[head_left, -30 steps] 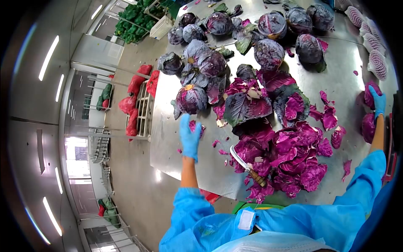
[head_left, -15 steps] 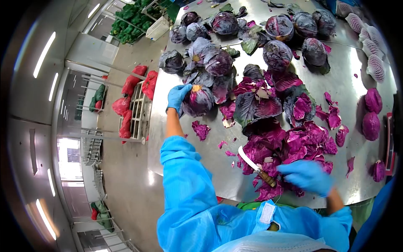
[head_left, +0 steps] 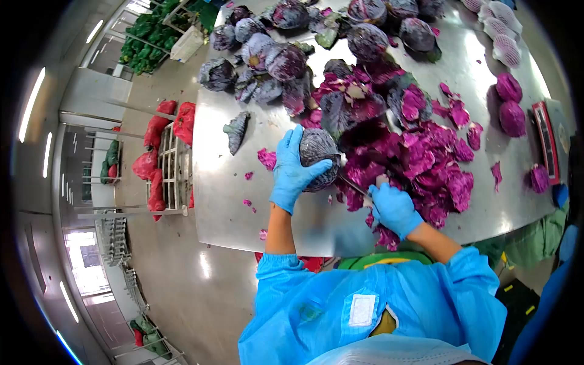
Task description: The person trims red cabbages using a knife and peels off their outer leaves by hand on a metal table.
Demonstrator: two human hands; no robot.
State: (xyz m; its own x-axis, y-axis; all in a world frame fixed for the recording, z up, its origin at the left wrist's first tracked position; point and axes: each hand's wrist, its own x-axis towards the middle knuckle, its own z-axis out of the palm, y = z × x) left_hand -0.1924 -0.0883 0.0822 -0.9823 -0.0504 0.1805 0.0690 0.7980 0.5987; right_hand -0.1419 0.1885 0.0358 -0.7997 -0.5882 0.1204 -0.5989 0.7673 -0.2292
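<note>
Gloved in blue, my left hand grips a dark red cabbage from its left side, thumb across the front. My right hand is closed round the handle of a knife, whose blade points up and left to the cabbage's lower right side. Whether the blade touches the cabbage I cannot tell. Right of the cabbage lies a heap of loose purple leaves. A single dark leaf lies to the left, near a small purple piece.
Several untrimmed cabbages lie across the far part of the metal table. At the right are trimmed cabbages, net-wrapped ones and a red-edged device. Red sacks rest beside a pallet on the left.
My left hand has drawn the cabbage from the pile towards me. My right hand, earlier at the trimmed cabbages, has taken hold of the knife. The view has shifted.
</note>
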